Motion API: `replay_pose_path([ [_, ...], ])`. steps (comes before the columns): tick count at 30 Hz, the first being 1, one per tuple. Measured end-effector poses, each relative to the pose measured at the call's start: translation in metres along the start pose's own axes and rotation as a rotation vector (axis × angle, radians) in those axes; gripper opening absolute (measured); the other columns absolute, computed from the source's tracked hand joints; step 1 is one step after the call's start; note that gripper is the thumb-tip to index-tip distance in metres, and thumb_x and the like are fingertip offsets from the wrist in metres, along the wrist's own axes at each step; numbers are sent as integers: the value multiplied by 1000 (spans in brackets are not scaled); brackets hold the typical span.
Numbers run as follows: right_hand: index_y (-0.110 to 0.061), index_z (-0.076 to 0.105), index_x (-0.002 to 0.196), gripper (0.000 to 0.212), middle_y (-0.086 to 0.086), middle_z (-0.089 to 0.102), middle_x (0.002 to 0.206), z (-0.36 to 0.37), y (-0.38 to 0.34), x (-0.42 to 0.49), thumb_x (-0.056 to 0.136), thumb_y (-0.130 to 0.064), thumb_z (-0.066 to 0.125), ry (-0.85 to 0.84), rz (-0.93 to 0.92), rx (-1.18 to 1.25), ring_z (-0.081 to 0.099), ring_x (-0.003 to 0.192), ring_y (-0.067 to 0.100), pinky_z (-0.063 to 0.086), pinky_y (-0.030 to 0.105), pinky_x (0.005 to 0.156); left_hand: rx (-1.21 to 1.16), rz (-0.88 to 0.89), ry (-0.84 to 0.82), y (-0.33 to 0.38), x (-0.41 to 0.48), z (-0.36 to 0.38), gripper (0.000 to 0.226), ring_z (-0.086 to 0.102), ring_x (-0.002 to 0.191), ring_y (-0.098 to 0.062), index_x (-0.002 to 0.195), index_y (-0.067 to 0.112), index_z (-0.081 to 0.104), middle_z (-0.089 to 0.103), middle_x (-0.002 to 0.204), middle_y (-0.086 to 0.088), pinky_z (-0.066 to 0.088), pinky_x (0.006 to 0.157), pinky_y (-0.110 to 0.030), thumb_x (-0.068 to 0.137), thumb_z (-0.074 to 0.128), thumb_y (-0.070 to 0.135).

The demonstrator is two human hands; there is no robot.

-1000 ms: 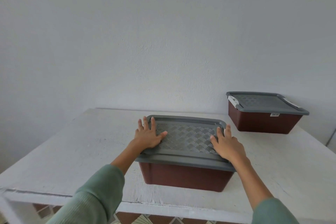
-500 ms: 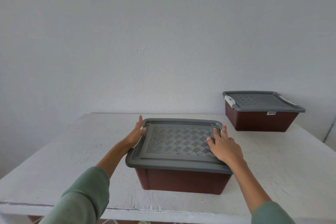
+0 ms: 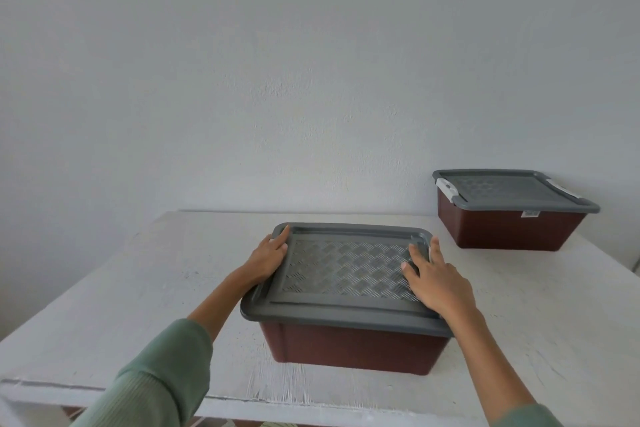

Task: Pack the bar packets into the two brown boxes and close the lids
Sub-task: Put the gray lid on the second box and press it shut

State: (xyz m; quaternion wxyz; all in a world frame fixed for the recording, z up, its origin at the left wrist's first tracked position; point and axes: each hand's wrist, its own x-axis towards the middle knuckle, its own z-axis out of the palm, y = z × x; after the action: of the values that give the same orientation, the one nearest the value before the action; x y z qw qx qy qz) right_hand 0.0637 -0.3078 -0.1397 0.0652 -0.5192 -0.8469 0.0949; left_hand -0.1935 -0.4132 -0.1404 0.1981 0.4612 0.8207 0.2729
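Nearer brown box (image 3: 346, 350) is sitting on the table (image 3: 138, 288) under its grey lid (image 3: 346, 270), left hand (image 3: 268, 262) lying open along the 9 o'clock rim, right hand (image 3: 436, 282) pressing flat at 3 o'clock, likely needing even downward pressure on both edges to seat it.

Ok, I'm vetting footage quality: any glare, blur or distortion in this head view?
Head view: soft, even light, no glare on the near grey lid; faint shadow beneath the near brown box; left hand and right hand look sharp; front edge of the table slants, wide-angle.
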Motion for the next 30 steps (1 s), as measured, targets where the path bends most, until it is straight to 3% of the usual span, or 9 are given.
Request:
replay_pose_path([
  [3,-35,7,148,59,3,-15,157,1,0,0,94,-57,20,-4,-11,8,26,138,34,37,43,104,68,14,-28,-5,6,1,53,19,141,-29,147,31,16,21,152,-14,16,117,-40,97,33,42],
  [8,-35,4,148,59,0,-18,156,4,-3,6,95,-56,20,-7,-3,7,-4,144,36,30,47,109,221,93,-43,-2,7,4,62,-10,144,-33,145,41,16,-19,155,-5,6,117,-47,89,36,59],
  [11,-35,2,148,58,-1,-16,157,6,-5,15,96,-53,19,-23,-10,1,-11,144,33,29,46,110,301,121,-53,1,13,5,64,-17,141,-36,144,45,12,-21,155,2,2,115,-51,86,32,64],
  [15,-34,-1,148,57,0,-10,158,7,-1,35,97,-52,16,-56,-14,-35,-11,144,34,20,48,114,352,120,-63,3,26,7,77,-16,141,-38,144,44,8,-19,155,1,1,115,-52,76,21,78],
  [21,-26,1,149,56,6,-6,158,2,15,80,98,-47,13,-11,-64,-155,-13,144,32,3,44,117,391,121,-30,21,62,18,65,-12,141,-43,146,39,7,-16,156,-4,2,116,-51,89,28,62],
  [30,-11,11,148,52,2,4,158,-5,39,163,102,-33,18,18,-191,-165,-2,146,17,4,31,117,449,133,13,50,143,37,65,-13,140,-45,147,38,6,-15,156,-4,4,114,-52,90,24,63],
])
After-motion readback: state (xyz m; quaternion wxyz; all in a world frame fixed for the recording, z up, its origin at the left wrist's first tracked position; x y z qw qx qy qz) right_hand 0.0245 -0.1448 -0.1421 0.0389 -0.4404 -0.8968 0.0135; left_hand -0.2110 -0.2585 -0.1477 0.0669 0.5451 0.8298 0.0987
